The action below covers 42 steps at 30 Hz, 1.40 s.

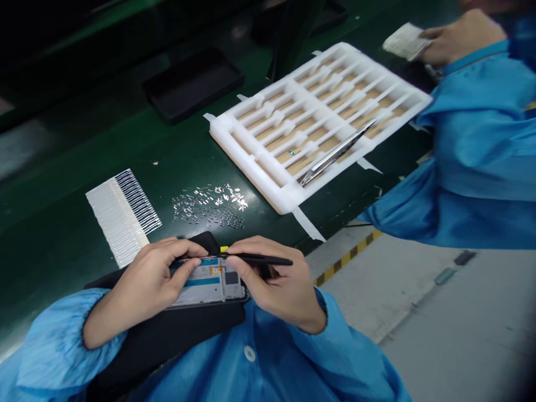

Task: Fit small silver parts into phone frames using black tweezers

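Phone body (205, 297): we are holding it above a black pad (196, 330), beside the bench.
Left hand (157, 273): we are gripping the phone body's far edge.
Right hand (274, 279): we are gripping a slim black tool (266, 259), tip at that edge.
Green bench (54, 206): bearing scattered metal bits (209, 205), a strip card (113, 220), a white slotted tray (253, 164).
Grey floor (469, 324): showing at right, yellow-black tape (347, 257) running along it.

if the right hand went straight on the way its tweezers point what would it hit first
Probably the left hand: the black tweezers in the right hand point toward it along the flat device's upper edge, though depth is unclear.
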Available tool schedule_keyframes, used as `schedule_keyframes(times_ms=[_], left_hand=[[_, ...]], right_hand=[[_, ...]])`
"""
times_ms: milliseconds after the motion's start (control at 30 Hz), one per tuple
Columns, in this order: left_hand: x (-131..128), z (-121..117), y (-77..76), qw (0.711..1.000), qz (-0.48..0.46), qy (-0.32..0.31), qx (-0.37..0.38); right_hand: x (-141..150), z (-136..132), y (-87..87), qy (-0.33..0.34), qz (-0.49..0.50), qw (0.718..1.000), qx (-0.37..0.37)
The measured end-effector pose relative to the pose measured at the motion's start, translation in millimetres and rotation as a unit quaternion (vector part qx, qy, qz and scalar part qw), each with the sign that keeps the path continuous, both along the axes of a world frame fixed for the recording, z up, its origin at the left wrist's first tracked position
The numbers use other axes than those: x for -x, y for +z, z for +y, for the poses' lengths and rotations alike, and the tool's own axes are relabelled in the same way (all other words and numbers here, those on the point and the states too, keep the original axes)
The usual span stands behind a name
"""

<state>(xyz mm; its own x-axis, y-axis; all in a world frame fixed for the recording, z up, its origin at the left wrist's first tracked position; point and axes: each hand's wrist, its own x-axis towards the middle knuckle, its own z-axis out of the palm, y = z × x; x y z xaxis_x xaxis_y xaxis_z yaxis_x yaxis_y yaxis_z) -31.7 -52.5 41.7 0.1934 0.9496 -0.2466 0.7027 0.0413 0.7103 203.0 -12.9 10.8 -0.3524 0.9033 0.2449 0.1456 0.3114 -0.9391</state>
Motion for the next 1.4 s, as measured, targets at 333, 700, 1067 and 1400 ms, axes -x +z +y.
schedule_keyframes(times_ms=[333, 700, 1067, 1400], left_hand=[[0.4, 2.3, -0.4, 1.000, 0.000, -0.020, -0.012], [2.3, 2.2, -3.6, 0.999, 0.009, -0.041, -0.028], [1.4, 0.1, -2.3, 0.999, 0.017, -0.043, -0.024], [1.3, 0.8, -1.6, 0.998, 0.005, -0.053, -0.036]], right_hand=[[-0.5, 1.5, -0.5, 0.003, -0.010, 1.000, 0.003], [-0.7, 0.6, -3.5, 0.003, 0.000, 1.000, 0.014], [-0.5, 2.8, -2.5, 0.008, 0.007, 1.000, 0.005], [-2.3, -5.9, 0.3, -0.006, 0.033, 0.999, -0.034]])
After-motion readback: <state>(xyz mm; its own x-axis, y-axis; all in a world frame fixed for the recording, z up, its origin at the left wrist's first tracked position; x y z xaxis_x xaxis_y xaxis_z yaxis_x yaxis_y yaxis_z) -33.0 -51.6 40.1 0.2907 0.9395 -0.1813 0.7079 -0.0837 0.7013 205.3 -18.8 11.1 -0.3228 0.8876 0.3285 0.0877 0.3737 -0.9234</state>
